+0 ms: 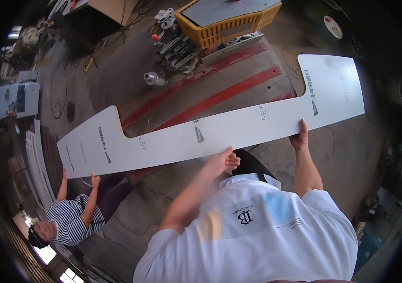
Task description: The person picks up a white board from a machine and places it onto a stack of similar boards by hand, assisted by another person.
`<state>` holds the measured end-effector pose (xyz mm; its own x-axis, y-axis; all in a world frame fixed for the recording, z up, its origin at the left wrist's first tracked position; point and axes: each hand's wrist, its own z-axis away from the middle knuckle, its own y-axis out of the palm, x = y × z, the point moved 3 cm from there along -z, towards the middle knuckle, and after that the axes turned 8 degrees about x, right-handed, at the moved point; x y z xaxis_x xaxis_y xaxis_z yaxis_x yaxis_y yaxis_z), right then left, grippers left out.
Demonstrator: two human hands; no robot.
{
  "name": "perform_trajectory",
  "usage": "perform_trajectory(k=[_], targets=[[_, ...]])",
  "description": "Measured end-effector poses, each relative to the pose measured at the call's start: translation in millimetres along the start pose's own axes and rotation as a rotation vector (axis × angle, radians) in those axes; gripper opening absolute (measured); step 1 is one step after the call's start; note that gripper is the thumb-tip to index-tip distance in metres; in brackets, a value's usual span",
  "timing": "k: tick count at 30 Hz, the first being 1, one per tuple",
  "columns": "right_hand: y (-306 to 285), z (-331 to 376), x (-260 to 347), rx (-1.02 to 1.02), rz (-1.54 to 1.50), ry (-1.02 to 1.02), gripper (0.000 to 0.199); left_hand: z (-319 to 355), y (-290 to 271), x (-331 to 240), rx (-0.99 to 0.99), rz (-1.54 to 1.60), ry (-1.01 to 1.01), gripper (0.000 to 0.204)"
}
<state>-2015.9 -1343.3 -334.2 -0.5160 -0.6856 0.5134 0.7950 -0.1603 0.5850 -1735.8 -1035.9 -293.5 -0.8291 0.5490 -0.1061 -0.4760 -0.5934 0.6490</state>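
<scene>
Head view: left hand and right hand each pinch the long white panel's near edge

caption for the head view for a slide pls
Workshop, seen from above: left hand and right hand grip the near edge of a long white panel while a co-worker holds its far end.

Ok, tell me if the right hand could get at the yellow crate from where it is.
Probably not: the right hand grips the white panel, and the yellow crate sits well beyond it across the bench.
</scene>
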Motion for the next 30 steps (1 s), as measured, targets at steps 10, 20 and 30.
perform_trajectory(k=[10,20,30], targets=[[11.8,1.3,7.2,-0.121,0.188,0.034,0.069,132.4,-26.1,-127.0,-0.736,-1.413,0.337,0.043],[141.5,57.7,76.3,-0.141,1.596,0.291,0.068,148.1,-43.6,-148.3,-0.858,-1.846,0.142,0.064],[532.2,-3.1,102.9,0.249,1.787,-1.32,0.032,138.8,-49.3,-144.8,-0.848,-1.881,0.034,0.076]])
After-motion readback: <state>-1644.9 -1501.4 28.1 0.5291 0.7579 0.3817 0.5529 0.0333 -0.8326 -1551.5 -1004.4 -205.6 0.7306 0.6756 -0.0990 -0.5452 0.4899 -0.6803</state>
